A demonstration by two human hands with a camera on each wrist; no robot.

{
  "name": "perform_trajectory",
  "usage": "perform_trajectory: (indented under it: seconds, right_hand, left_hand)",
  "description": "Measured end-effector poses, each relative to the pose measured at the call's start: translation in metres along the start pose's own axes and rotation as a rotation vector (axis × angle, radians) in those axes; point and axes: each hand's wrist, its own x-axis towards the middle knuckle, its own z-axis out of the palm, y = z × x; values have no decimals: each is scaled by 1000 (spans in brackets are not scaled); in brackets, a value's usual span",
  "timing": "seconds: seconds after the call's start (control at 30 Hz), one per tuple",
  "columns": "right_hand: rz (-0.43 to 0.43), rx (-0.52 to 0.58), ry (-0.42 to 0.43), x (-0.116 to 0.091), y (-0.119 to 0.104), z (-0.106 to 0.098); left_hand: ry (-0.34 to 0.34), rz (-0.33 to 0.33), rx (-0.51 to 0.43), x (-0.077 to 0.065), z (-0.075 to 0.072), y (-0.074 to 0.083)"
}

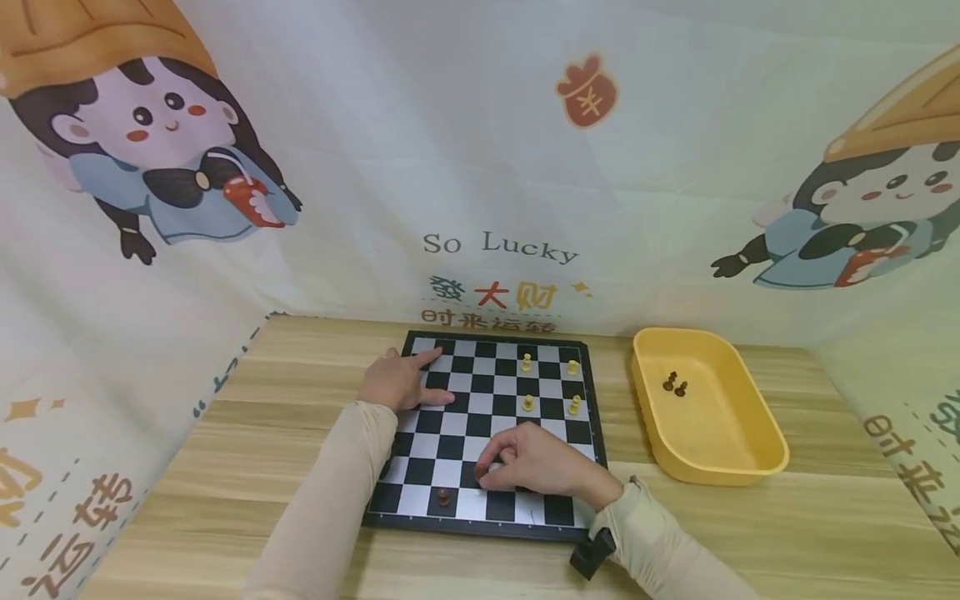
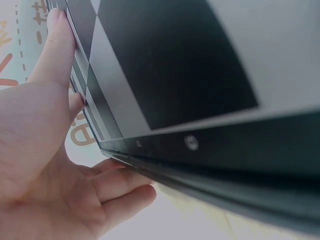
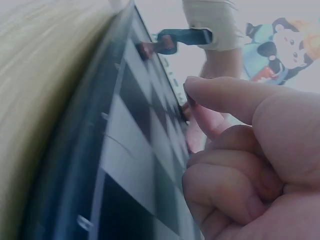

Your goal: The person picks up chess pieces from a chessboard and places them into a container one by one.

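A black-and-white chessboard (image 1: 452,446) lies on the wooden table. My left hand (image 1: 393,379) rests at its left edge, index finger and thumb stretched over the squares; in the left wrist view the other fingers (image 2: 122,187) lie along the board's outer rim. Over the near part of the board, my right hand (image 1: 536,461) pinches a small reddish-brown chess piece (image 1: 481,472) between thumb and index finger, the remaining fingers curled in. The fingertips mostly cover that piece. Left of it, another reddish-brown piece (image 1: 444,497) stands on a square near the front edge.
Several pale yellow chess pieces (image 1: 528,403) stand on the board's far right part. To the right is a yellow plastic tray (image 1: 712,473) holding two dark brown pieces (image 1: 676,384). A printed cloth (image 1: 495,167) hangs behind the table.
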Motion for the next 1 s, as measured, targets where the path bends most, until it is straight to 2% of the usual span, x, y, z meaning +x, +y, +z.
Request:
perform_trajectory:
  seconds: [0.4, 1.0]
  right_hand:
    - [8, -45, 101, -13, -8, -23]
    - [11, -55, 159, -30, -11, -55]
  left_hand:
    - [-12, -6, 6, -1, 0, 1]
    - [-12, 10, 25, 0, -1, 1]
